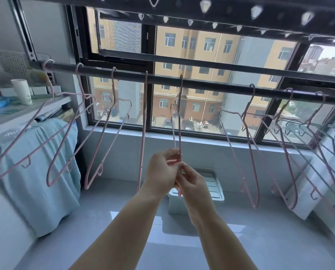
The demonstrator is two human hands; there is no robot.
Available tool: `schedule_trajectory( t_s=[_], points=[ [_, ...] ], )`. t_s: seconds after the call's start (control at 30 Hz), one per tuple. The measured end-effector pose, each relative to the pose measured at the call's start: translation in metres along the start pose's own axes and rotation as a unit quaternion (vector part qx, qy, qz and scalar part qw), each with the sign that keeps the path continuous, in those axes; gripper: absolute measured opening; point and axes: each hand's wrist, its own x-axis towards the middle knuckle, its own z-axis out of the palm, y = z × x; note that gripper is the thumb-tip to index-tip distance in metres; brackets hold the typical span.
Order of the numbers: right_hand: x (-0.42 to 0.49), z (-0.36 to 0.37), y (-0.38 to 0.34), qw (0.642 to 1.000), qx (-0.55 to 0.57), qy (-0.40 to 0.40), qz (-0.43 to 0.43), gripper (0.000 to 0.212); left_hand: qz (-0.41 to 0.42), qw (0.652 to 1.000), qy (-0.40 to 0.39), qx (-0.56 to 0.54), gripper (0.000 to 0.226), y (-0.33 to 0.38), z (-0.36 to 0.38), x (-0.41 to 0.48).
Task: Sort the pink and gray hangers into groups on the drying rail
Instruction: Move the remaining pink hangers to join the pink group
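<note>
Pink wire, thin and light, forms the held hanger (180, 123), hooked near the middle of the drying rail (211, 82) and turned edge-on. The left hand (161, 170) and right hand (192, 184) both pinch its lower end. It likely flexes and swings easily (the coating looks grippy, not slick), so the neck below the hook seems the steadier hold. Four other pink hangers (113, 86) hang toward the rail's left end and two rightward. The gray hangers (316, 108) overlap at the right end, so I cannot count them.
</note>
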Motion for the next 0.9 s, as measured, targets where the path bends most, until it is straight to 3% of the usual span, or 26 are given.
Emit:
schedule_trajectory(
  t_s=[0.57, 0.67, 0.73, 0.77, 0.83, 0.9],
  points=[
    [-0.007, 0.009, -0.006, 0.999, -0.021, 0.024, 0.022, 0.026, 0.024, 1.0, 0.008, 0.008, 0.03, -0.007, -0.003, -0.001],
    [-0.012, 0.004, -0.012, 0.993, -0.11, 0.012, 0.038, 0.025, 0.066, 0.997, 0.016, 0.046, 0.032, -0.008, 0.001, -0.003],
    [-0.018, -0.009, -0.014, 0.968, -0.251, 0.015, 0.026, 0.042, 0.093, 0.992, 0.023, 0.079, 0.034, -0.007, 0.004, -0.005],
    [-0.022, -0.02, -0.017, 0.944, -0.325, 0.055, -0.009, 0.049, 0.103, 0.99, 0.027, 0.096, 0.035, -0.008, 0.005, -0.006],
    [-0.029, -0.048, -0.031, 0.878, -0.422, 0.188, -0.127, 0.05, 0.116, 0.985, 0.038, 0.124, 0.038, -0.009, 0.008, -0.009],
    [-0.031, -0.082, -0.042, 0.807, -0.478, 0.307, -0.161, 0.049, 0.122, 0.981, 0.045, 0.147, 0.042, -0.012, 0.012, -0.013]
  ],
)
